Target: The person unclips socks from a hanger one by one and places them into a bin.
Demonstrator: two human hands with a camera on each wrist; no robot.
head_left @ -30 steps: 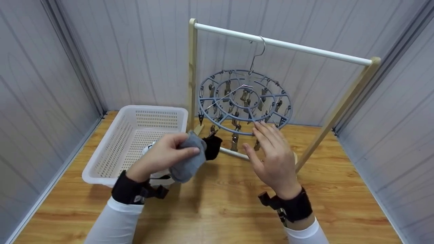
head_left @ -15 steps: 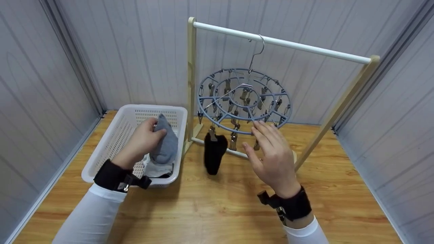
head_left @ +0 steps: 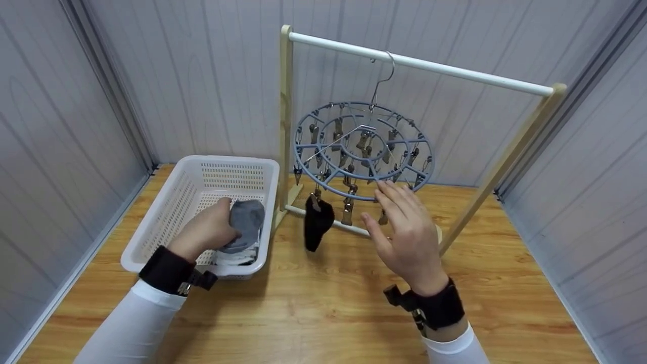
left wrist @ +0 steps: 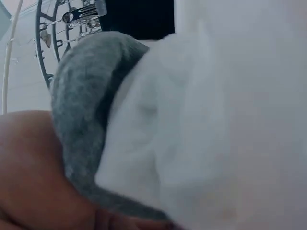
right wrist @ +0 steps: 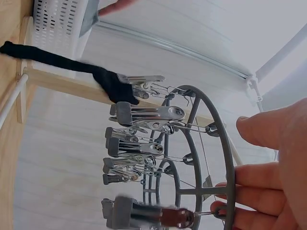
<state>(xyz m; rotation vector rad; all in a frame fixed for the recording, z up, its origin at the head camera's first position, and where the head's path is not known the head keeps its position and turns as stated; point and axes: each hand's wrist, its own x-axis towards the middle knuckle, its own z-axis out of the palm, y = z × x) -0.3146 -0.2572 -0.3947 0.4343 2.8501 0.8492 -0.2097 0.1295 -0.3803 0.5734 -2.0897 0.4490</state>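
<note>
In the head view my left hand [head_left: 207, 230] is down inside the white basket [head_left: 132, 265], its thumb against a grey sock [head_left: 246, 225] and its fingers partly hidden behind it. The left wrist view shows the grey sock [left wrist: 79, 103] against the hand, with white cloth [left wrist: 158, 129] beside it. My right hand [head_left: 407, 235] has its fingers extended at the front rim of a round blue-grey clip hanger [head_left: 349, 196]. From the right wrist, the fingers [right wrist: 256, 199] reach past the ring and the thumb stands apart. A black sock [head_left: 317, 225] dangles from one clip at the hanger's front left.
The hanger's metal hook [head_left: 389, 65] hangs on the white bar [head_left: 455, 72] of a wooden-legged rack [head_left: 485, 202]. Several metal clips [head_left: 348, 212] hang under the rings. White and dark cloth [head_left: 237, 258] lies in the basket's near end. Pale panel walls [head_left: 217, 91] enclose the wooden tabletop [head_left: 323, 313].
My left hand has carried the grey sock left, away from the black sock, and lowered it into the basket. The black sock swings on its clip. The right hand stays in place.
</note>
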